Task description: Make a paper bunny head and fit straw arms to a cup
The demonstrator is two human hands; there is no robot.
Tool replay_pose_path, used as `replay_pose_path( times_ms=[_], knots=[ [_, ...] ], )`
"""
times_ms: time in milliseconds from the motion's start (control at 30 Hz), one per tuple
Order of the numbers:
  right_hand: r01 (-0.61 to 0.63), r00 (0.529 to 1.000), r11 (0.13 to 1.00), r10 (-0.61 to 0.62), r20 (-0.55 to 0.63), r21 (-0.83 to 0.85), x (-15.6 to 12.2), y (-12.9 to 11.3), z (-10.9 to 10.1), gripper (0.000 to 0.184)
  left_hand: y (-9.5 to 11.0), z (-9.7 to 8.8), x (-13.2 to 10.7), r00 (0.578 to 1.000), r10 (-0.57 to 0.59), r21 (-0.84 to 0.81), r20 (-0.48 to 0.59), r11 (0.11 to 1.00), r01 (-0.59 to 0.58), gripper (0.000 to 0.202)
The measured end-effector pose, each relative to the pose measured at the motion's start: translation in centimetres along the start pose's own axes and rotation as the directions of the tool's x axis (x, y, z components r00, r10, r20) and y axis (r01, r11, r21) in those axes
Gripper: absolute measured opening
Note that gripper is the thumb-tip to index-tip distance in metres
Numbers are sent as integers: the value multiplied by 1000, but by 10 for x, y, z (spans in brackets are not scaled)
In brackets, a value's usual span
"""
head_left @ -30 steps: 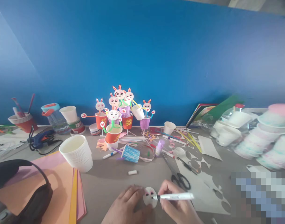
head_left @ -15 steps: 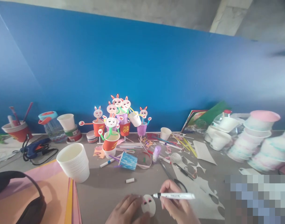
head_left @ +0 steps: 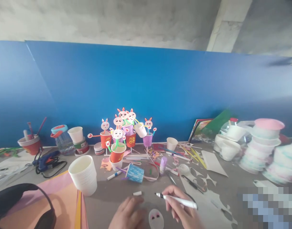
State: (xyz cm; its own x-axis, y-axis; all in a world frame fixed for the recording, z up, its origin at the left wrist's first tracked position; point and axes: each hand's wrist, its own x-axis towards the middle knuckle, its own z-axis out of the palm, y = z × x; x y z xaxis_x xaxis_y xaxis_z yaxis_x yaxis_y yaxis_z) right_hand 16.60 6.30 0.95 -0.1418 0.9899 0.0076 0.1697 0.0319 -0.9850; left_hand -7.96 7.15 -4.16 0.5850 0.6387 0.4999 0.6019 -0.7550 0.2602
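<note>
My right hand (head_left: 181,206) is closed round a white marker pen (head_left: 176,199), its dark tip pointing left and lifted off the paper. Below the tip lies a white paper rabbit face (head_left: 156,218) with pink eyes, flat on the grey table. My left hand (head_left: 128,213) rests on the table just left of the face, fingers curled loosely, holding nothing I can see. A small white pen cap (head_left: 137,193) lies just beyond my left fingers.
A stack of white paper cups (head_left: 83,175) stands to the left beside pink and orange paper sheets (head_left: 64,197). Finished rabbit cup figures (head_left: 123,133) cluster at the back. Scissors (head_left: 192,184), a blue cup on its side (head_left: 135,173), a glue stick (head_left: 163,164), black headphones (head_left: 21,203) and stacked bowls (head_left: 265,143) surround the spot.
The camera tilted up, so everything sits lower in view. My right hand lifted the marker tip off the rabbit face and moved it up. My left hand slid slightly away from the face.
</note>
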Motion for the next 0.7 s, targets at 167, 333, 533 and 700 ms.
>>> replay_pose_path(
  times_ms=[167,333,533,700],
  knots=[
    [-14,1000,999,15,-2,30,4,-6,6,35,-7,-16,14,980,-192,170,45,969,182,42],
    [-39,996,998,35,80,52,13,-6,18,25,3,-10,19,935,-353,84,34,933,349,21],
    [-39,996,988,28,80,149,17,-3,27,21,3,-11,13,951,-307,-54,-21,951,306,18],
    [-39,996,985,24,88,167,9,-13,27,22,3,-7,11,946,-314,-198,-77,935,294,34]
  ],
)
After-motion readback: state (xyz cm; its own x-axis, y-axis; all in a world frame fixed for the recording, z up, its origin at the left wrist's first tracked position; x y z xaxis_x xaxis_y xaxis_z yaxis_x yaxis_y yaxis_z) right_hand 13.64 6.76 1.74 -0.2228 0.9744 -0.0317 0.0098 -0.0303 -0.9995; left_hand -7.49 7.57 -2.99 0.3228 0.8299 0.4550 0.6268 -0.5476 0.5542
